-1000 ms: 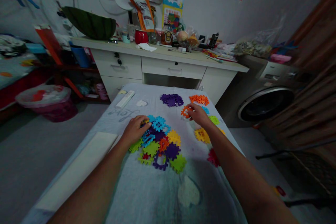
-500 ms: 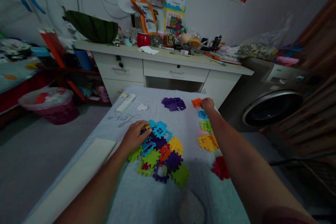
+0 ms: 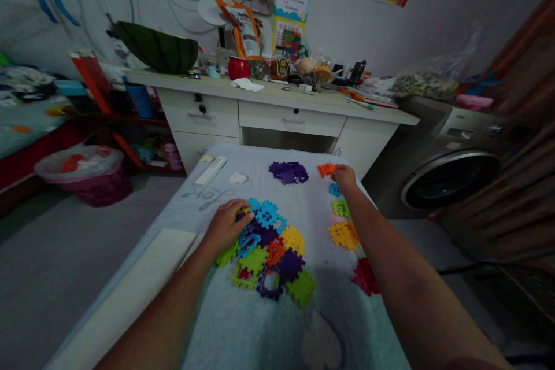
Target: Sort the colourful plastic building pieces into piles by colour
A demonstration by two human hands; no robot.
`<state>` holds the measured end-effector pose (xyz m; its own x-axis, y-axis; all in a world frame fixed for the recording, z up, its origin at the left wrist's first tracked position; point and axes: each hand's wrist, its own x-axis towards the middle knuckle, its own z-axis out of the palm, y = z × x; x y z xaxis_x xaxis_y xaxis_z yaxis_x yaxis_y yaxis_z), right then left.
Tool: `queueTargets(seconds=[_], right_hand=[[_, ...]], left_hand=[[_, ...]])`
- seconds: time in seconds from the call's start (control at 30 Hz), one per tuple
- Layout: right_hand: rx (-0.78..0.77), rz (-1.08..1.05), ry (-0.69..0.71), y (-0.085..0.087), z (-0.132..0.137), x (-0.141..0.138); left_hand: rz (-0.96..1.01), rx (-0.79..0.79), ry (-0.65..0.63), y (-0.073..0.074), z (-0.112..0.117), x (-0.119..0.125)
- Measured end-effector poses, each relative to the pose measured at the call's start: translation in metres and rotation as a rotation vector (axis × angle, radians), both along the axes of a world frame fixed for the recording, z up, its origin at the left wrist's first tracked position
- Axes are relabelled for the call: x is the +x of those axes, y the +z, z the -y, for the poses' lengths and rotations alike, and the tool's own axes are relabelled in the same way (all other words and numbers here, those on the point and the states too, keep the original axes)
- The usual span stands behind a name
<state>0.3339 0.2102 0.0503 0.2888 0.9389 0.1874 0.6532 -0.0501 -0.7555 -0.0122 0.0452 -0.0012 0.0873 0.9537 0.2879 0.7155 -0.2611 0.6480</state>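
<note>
Pieces in orange (image 3: 326, 170) lie in a small heap at the far right of the table (image 3: 310, 208). The person's right hand (image 3: 344, 175) touches them, but its grip is too small to see, so whether it holds one cannot be told. A hard push could send some over the edge. That hand is near the blue pieces (image 3: 335, 189) and could bump them. The left hand (image 3: 229, 221) rests on the mixed pile (image 3: 274, 250), its grip unclear; pulling could drag pieces that overlap.
</note>
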Motion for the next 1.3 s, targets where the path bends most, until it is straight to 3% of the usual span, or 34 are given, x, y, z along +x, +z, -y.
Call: queueTargets(seconds=[0.13,0.23,0.37,0.47,0.6,0.83,0.97,1.13,1.23,1.3], right_hand=[[-0.005,-0.15,0.039,0.004,0.026,-0.021],[-0.064,-0.275,0.312,0.003,0.055,-0.05],[-0.115,0.027,0.742,-0.003,0.098,-0.099],[-0.072,0.276,0.872,-0.007,0.12,-0.128],[-0.066,0.42,0.895,-0.007,0.133,-0.144],[-0.159,0.411,0.88,-0.006,0.131,-0.136],[-0.2,0.293,0.963,-0.008,0.125,-0.131],[-0.174,0.199,0.924,-0.011,0.123,-0.131],[-0.093,0.163,0.88,-0.005,0.118,-0.118],[-0.043,0.15,0.807,0.001,0.106,-0.095]], left_hand=[[0.001,0.011,-0.002,0.001,0.0,0.001],[-0.003,0.01,-0.004,0.001,0.0,0.001],[0.01,0.015,-0.017,0.001,-0.001,0.001],[0.023,0.016,-0.015,0.0,-0.002,0.001],[0.003,0.015,-0.011,-0.002,-0.002,0.0],[-0.029,0.013,0.009,-0.001,-0.001,0.001],[-0.022,0.021,0.008,-0.002,-0.001,0.001],[-0.022,0.024,0.006,-0.003,-0.002,0.0],[-0.025,0.024,0.008,-0.003,-0.002,0.0],[-0.029,0.02,0.007,-0.004,-0.003,0.0]])
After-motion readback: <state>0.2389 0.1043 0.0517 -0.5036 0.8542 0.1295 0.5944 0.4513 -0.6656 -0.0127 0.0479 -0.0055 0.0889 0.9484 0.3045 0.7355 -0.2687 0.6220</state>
